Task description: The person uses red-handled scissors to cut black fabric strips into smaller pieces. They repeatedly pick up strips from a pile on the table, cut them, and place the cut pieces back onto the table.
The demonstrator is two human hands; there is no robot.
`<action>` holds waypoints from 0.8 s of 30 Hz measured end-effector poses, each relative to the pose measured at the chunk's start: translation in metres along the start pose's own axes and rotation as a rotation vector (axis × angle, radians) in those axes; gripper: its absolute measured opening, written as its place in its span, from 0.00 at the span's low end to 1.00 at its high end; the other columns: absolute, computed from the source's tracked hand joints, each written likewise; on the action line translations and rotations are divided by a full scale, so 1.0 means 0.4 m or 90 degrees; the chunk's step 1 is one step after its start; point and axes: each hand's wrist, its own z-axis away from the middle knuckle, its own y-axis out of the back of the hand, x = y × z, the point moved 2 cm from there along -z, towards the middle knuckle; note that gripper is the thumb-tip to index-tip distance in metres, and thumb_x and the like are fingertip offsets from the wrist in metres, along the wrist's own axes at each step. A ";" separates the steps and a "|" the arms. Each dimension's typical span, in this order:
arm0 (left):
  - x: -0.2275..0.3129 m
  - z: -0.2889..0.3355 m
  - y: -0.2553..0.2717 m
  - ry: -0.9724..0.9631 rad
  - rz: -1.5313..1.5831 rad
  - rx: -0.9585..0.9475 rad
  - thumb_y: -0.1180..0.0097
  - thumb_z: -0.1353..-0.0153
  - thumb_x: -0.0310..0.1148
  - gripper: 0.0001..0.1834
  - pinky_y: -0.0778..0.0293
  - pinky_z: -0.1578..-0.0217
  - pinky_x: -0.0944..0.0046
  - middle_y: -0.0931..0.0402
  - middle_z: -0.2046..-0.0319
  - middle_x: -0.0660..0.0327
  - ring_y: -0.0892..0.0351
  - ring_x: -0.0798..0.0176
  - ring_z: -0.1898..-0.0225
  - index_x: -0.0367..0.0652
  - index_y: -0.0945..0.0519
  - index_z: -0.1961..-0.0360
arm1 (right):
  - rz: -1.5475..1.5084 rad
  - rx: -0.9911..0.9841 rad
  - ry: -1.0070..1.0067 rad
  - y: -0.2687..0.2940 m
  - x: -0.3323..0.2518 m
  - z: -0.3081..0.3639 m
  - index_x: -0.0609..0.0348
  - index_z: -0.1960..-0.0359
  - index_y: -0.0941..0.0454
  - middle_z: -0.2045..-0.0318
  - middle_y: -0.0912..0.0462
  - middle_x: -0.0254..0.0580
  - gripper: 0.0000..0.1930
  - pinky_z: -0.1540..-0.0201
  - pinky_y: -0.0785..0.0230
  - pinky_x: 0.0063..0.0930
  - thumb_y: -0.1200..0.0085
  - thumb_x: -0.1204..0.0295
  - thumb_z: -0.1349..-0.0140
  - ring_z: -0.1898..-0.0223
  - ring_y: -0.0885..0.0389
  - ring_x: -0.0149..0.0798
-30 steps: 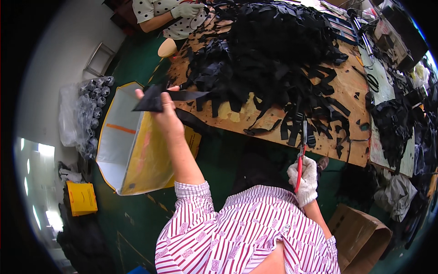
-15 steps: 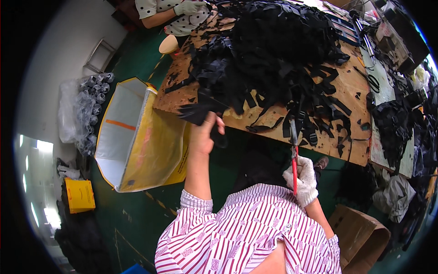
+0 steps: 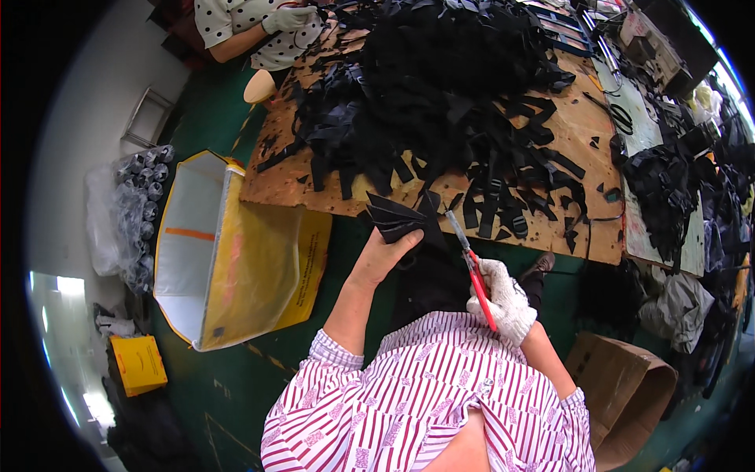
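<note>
The worktop (image 3: 275, 179) is spreading across the upper middle, carrying a large heap of black straps and webbing (image 3: 440, 71) whose loose ends are trailing toward its near edge. To the left, a big yellow bag (image 3: 271, 267) is standing open below the worktop's corner.

The black fabric piece (image 3: 393, 216) is sitting in the left hand (image 3: 385, 253), in front of the worktop's near edge. It is showing several layered, fanned folds, with a dark strap-like length hanging beside it. It is looking light and fairly soft, though its folds are keeping enough body to stand out from the grip; it is hardly seeming fragile. Loose layers are likely to be sliding over one another, so pinching the whole stack near its gathered lower end is seeming the surest hold.

The bare left hand is doing just that, its thumb pressing on top. The right hand (image 3: 503, 299), wearing a white knitted glove, is curling around the red-handled tool (image 3: 477, 283). The slim metal tip is pointing toward the hanging strap; whether they are touching is not showing clearly.
</note>
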 end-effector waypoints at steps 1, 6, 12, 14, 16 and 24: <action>-0.005 0.001 -0.001 0.008 -0.002 -0.002 0.39 0.46 0.28 0.15 0.32 0.54 0.70 0.24 0.60 0.67 0.28 0.72 0.58 0.37 0.23 0.57 | 0.000 -0.013 -0.002 0.004 -0.011 0.001 0.63 0.46 0.41 0.62 0.24 0.51 0.37 0.56 0.31 0.34 0.36 0.59 0.54 0.63 0.22 0.46; -0.004 -0.006 -0.016 0.038 -0.030 -0.040 0.40 0.46 0.26 0.14 0.31 0.56 0.71 0.24 0.61 0.67 0.28 0.73 0.59 0.37 0.22 0.57 | 0.027 -0.026 -0.001 0.009 -0.006 0.003 0.64 0.46 0.41 0.63 0.24 0.51 0.37 0.57 0.31 0.34 0.37 0.59 0.54 0.64 0.22 0.47; -0.027 -0.002 -0.046 0.055 0.006 -0.056 0.41 0.46 0.26 0.14 0.32 0.56 0.70 0.24 0.61 0.67 0.28 0.73 0.59 0.38 0.23 0.57 | 0.058 0.018 0.026 0.010 -0.035 -0.009 0.63 0.47 0.39 0.65 0.23 0.51 0.36 0.59 0.31 0.35 0.36 0.57 0.55 0.66 0.22 0.49; -0.022 -0.001 -0.053 0.054 0.002 -0.062 0.41 0.46 0.26 0.14 0.32 0.56 0.70 0.25 0.61 0.67 0.28 0.73 0.59 0.38 0.23 0.57 | 0.054 0.072 0.077 -0.003 -0.005 -0.009 0.63 0.49 0.38 0.65 0.23 0.51 0.36 0.60 0.31 0.35 0.35 0.58 0.55 0.67 0.22 0.48; -0.020 -0.003 -0.055 0.063 -0.006 -0.077 0.41 0.47 0.25 0.14 0.32 0.56 0.70 0.25 0.62 0.67 0.28 0.73 0.59 0.39 0.24 0.57 | -0.004 0.088 0.045 -0.018 0.006 -0.004 0.63 0.50 0.37 0.65 0.23 0.50 0.34 0.61 0.30 0.35 0.33 0.60 0.56 0.67 0.22 0.46; -0.023 -0.015 -0.053 0.058 -0.018 -0.085 0.43 0.46 0.26 0.12 0.31 0.58 0.70 0.24 0.64 0.68 0.29 0.74 0.61 0.37 0.23 0.60 | -0.016 0.087 -0.011 -0.016 0.001 0.001 0.62 0.52 0.36 0.65 0.23 0.48 0.32 0.62 0.30 0.34 0.32 0.64 0.55 0.67 0.22 0.43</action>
